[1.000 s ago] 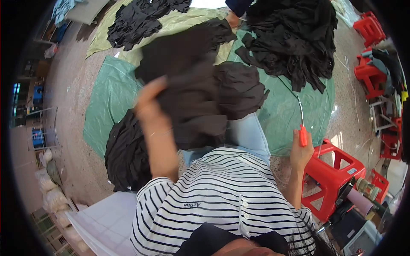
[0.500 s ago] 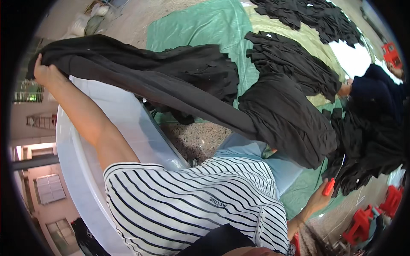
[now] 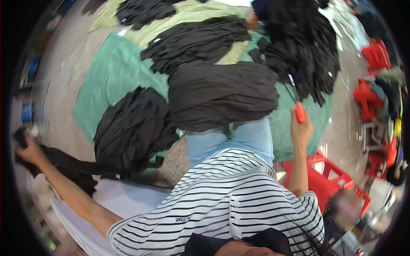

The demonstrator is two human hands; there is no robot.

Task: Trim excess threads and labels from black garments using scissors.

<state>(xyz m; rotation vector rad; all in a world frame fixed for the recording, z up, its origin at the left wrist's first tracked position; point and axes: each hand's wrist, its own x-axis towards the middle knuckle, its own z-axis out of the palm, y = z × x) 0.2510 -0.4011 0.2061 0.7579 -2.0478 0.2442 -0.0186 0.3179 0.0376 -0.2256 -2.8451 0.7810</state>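
At the far left, my left hand is closed around the end of a black garment, which trails toward the floor pile. My right hand grips a red-handled tool with a slim metal end pointing away; its exact kind cannot be made out. Across my lap lies a stack of black garments. A rumpled pile of black garments rests on the green sheet to the left of my knees. Another large black pile spreads beyond my right hand.
Green sheeting and yellowish sheeting cover the floor, with more black garments on top. A white tub stands at my left side. Red plastic stools are at the right. Part of another person's hand shows at the far side.
The view has swung to the right. The garment length stretched from my lap to my left hand is off the lap stack and hangs at the left. My right hand still grips the tool.
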